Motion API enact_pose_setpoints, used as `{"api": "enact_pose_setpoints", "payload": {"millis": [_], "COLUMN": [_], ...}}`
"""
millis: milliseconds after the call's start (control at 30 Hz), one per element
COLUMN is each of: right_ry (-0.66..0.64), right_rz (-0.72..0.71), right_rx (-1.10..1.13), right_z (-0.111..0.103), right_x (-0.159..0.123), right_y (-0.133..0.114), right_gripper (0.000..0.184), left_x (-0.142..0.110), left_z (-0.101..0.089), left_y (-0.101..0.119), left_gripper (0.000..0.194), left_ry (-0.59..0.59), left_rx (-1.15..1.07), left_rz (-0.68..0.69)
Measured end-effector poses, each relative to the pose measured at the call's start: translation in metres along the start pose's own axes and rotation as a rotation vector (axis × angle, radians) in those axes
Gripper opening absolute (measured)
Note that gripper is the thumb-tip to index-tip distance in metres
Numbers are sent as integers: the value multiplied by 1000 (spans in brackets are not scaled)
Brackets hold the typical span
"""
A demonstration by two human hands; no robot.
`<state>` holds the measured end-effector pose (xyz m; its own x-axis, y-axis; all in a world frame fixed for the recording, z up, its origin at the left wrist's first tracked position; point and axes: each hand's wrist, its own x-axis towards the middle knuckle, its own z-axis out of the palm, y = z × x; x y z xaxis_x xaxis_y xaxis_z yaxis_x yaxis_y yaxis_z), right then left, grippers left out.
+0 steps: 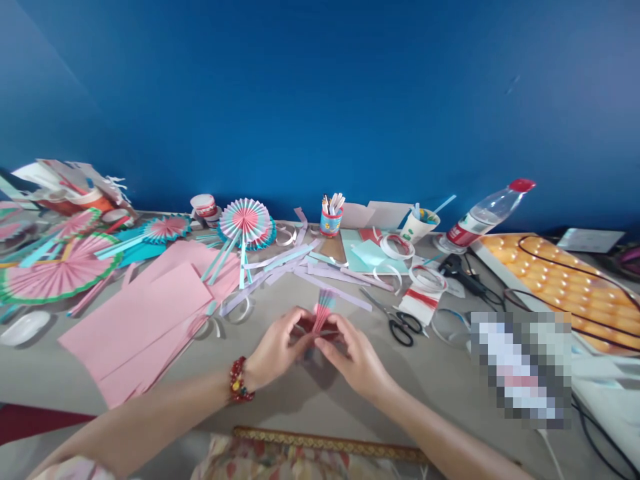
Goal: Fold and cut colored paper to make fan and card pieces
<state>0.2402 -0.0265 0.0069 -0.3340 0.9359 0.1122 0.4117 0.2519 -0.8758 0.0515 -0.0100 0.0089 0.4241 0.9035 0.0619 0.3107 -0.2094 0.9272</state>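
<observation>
Between my two hands, above the table, is a small pleated strip of pink and light blue paper [325,308], its folds gathered tight at the lower end. My left hand [283,343], with a red beaded bracelet [239,380] at the wrist, pinches the folded paper from the left. On the other side my right hand [353,350] grips it, thumb and fingers closed at the base. My fingers cover the bottom of the pleats. Black-handled scissors [404,328] lie on the table right of my right hand.
Left lie pink paper sheets [145,327] and finished paper fans [245,223]. Lilac paper strips [300,260] spread behind my hands. Farther back stand a pen holder [331,217], a paper cup [419,223] and a plastic bottle [483,217]. A black glue gun [465,275] with its cord lies right.
</observation>
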Motion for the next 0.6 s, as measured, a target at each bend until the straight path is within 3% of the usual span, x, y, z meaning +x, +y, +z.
{"api": "enact_pose_setpoints", "payload": {"millis": [133, 233, 300, 400, 500, 600], "right_ry": [71, 78, 93, 72, 27, 26], "right_rz": [-222, -360, -401, -438, -462, -478], "right_rx": [-339, -551, -707, -875, -949, -955], "right_z": [-9, -22, -28, -25, -14, -9], "right_x": [9, 12, 10, 8, 8, 8], "right_y": [-11, -10, -6, 0, -1, -2], "right_gripper": [22, 25, 26, 27, 24, 21], "left_x": [-6, -13, -19, -21, -16, -10], "left_z": [9, -2, -13, -26, -29, -29], "left_y": [2, 4, 7, 14, 18, 17], "left_gripper": [20, 20, 20, 34, 32, 20], "left_ry": [-13, -10, 81, 207, 71, -26], "left_rx": [-51, 29, 170, 548, 862, 976], "left_rz": [86, 107, 151, 368, 483, 522]}}
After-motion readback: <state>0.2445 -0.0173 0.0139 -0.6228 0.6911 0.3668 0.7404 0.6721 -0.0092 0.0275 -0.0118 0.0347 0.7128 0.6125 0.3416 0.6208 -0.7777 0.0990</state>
